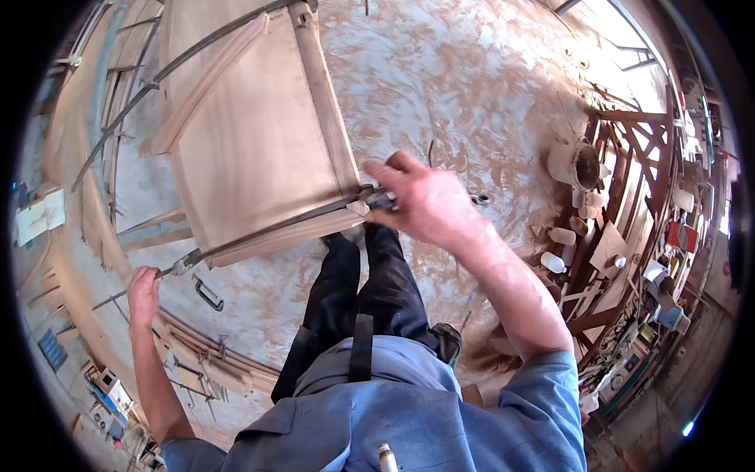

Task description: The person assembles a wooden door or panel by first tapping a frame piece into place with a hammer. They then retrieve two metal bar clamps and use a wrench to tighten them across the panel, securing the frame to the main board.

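A pale wooden panel with a frame [259, 134], like a door or cabinet piece, stands in front of me. A long metal bar clamp [275, 230] runs across its near edge. My left hand [143, 295] is closed round the bar's left end, past the sliding jaw [187, 262]. At the panel's near right corner, my right hand [421, 197] has its thumb and fingers round the clamp's screw head, slightly blurred. The screw's end [480, 200] sticks out beyond that hand. A second bar clamp [212, 35] crosses the panel farther off.
A C-clamp [208, 293] lies on the dusty floor [472, 94] left of my legs. Wood strips and more clamps [208, 358] lie nearby. Long boards [90, 197] stretch along the left. At right are a bucket [572, 165], plastic bottles [554, 262], wooden frames [641, 157] and a cluttered bench.
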A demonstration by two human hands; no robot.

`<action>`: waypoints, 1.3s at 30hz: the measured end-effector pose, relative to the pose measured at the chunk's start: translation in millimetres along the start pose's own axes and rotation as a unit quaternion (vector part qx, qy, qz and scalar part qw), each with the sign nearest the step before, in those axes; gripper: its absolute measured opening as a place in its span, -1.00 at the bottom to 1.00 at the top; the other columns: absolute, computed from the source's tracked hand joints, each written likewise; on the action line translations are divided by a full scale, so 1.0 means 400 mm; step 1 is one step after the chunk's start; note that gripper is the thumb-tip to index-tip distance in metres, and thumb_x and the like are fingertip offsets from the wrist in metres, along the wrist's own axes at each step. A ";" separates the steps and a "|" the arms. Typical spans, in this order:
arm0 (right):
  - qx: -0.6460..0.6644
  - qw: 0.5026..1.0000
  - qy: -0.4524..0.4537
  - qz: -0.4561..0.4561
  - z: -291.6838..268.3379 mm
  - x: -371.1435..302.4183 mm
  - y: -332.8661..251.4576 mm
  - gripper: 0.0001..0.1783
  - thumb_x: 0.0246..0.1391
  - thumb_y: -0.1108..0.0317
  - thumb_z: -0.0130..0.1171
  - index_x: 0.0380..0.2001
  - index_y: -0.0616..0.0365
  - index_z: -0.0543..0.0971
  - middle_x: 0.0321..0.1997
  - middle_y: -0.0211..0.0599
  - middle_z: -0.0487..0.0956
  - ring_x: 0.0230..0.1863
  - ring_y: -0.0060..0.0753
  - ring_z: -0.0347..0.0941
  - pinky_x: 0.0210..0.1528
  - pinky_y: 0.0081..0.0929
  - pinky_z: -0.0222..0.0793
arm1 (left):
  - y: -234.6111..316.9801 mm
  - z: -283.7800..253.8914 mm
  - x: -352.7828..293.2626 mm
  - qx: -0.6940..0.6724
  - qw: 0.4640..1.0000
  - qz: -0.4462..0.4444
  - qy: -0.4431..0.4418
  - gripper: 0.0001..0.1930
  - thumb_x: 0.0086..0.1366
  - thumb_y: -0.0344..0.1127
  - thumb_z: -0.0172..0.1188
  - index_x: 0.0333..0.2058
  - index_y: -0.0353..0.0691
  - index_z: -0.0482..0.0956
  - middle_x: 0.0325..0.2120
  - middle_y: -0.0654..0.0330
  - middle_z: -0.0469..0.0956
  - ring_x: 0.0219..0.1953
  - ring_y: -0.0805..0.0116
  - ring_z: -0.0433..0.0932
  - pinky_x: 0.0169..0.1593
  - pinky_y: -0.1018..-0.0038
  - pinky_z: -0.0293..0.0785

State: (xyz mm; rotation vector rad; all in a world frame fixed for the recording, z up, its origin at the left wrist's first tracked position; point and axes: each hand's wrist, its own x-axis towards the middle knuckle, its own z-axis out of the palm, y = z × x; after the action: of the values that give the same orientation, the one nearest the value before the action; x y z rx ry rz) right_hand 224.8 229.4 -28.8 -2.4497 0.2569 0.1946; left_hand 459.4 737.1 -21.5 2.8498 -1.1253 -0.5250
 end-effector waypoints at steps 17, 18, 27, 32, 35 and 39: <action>0.002 1.000 -0.017 -0.008 0.130 0.017 0.034 -0.59 -0.06 0.41 0.31 -0.08 0.14 0.52 -0.10 -0.12 0.58 -0.21 -0.03 0.56 -0.18 -0.30 0.49 | -0.096 0.136 0.002 0.008 1.000 -0.006 -0.001 -0.91 0.13 -0.41 0.15 -0.36 -0.17 0.55 -0.38 0.18 0.50 -0.14 0.17 0.48 -0.14 0.30 0.46; 0.018 0.999 -0.030 0.021 0.130 0.018 0.027 -0.58 -0.10 0.41 0.32 -0.10 0.11 0.52 -0.08 -0.13 0.57 -0.15 0.01 0.54 -0.16 -0.26 0.48 | -0.082 0.138 0.000 0.007 0.999 -0.037 -0.002 -0.93 0.14 -0.42 0.14 -0.37 -0.16 0.56 -0.39 0.20 0.50 -0.15 0.19 0.48 -0.14 0.32 0.45; 0.022 0.998 -0.028 0.055 0.145 0.011 0.033 -0.59 -0.09 0.44 0.32 -0.09 0.08 0.52 -0.09 -0.12 0.59 -0.17 -0.05 0.57 -0.16 -0.30 0.49 | -0.090 0.144 0.002 0.014 1.000 -0.023 0.005 -0.92 0.09 -0.44 0.19 -0.39 -0.16 0.57 -0.43 0.23 0.50 -0.21 0.20 0.49 -0.22 0.32 0.47; 0.032 0.998 -0.031 0.042 0.141 0.004 0.025 -0.59 -0.08 0.47 0.32 -0.09 0.13 0.51 -0.12 -0.08 0.60 -0.20 -0.10 0.59 -0.19 -0.35 0.49 | -0.087 0.145 0.009 -0.002 0.999 -0.021 0.039 -0.92 0.08 -0.47 0.17 -0.41 -0.19 0.57 -0.45 0.21 0.49 -0.22 0.21 0.48 -0.21 0.33 0.46; 0.031 0.997 -0.041 0.062 0.137 0.005 0.021 -0.59 -0.08 0.48 0.31 -0.09 0.14 0.51 -0.13 -0.07 0.60 -0.21 -0.10 0.59 -0.20 -0.36 0.49 | -0.087 0.139 0.006 0.003 1.000 -0.012 0.024 -0.93 0.07 -0.48 0.16 -0.42 -0.20 0.56 -0.45 0.21 0.49 -0.23 0.19 0.48 -0.21 0.32 0.46; 0.037 0.996 -0.048 0.071 0.141 -0.005 0.017 -0.60 -0.08 0.48 0.32 -0.10 0.14 0.51 -0.12 -0.07 0.59 -0.20 -0.08 0.59 -0.20 -0.34 0.50 | -0.094 0.147 -0.007 0.004 1.000 -0.009 0.018 -0.92 0.07 -0.48 0.16 -0.41 -0.19 0.55 -0.45 0.20 0.48 -0.24 0.18 0.47 -0.22 0.31 0.45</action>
State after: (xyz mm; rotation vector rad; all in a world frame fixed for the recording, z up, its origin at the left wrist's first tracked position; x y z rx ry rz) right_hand 217.2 260.0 -76.2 -2.3423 0.3903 0.3582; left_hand 463.2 772.1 -81.7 2.8665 -1.0998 -0.4700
